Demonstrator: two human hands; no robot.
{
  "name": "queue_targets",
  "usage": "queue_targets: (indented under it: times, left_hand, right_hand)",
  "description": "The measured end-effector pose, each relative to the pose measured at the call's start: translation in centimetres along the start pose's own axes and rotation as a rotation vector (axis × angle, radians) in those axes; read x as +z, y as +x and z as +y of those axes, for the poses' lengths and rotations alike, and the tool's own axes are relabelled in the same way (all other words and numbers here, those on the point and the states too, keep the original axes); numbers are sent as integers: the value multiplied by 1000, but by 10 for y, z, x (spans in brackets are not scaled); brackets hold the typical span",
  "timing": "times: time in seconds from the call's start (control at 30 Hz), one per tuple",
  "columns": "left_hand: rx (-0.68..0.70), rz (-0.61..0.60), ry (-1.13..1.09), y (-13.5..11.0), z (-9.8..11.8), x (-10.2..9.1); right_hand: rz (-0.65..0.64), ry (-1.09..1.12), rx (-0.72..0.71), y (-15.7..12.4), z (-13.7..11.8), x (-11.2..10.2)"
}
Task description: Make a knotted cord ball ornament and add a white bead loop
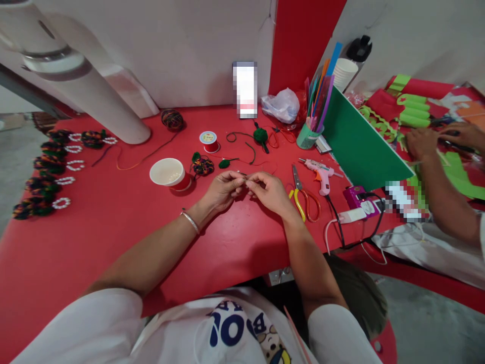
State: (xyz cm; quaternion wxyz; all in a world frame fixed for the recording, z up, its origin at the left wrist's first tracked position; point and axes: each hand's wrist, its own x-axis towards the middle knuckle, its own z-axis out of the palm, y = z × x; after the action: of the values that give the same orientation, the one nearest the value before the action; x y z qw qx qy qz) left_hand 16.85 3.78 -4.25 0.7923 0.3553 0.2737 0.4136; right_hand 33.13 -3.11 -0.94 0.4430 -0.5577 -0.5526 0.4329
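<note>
Over the middle of the red table, my left hand (225, 191) and my right hand (268, 192) meet fingertip to fingertip. Both are closed in a pinch; what lies between the fingers is too small to make out. Just beyond them lie a small green yarn leaf (224, 164) and a multicoloured yarn piece (203, 166) with a green tip. A white and red paper cup (182, 181) with small pale beads inside stands left of my left hand. Behind is a spool of red thread (209, 142). A ball of green yarn (260, 135) sits further back.
Scissors (299, 194) and a pink glue gun (322, 174) lie right of my hands, near a purple power block (358, 199) with cables. A green board (364, 141) separates a co-worker's hands (422, 144). Yarn pieces with bead loops (47, 174) line the left; a phone (245, 91) stands behind.
</note>
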Motion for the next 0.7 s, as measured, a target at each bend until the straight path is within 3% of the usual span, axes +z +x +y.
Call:
queue_targets:
  times: [0.17,0.43,0.7]
  left_hand:
    - [8,12,-17,0,0,1]
    - [3,37,-33,0,0,3]
    - [30,41,33,-3,3,6]
  right_hand:
    - [37,-70,-48,2,4,0]
    - [125,-369,-278,1,-4,-2]
    - [111,-498,-365,0,-3,1]
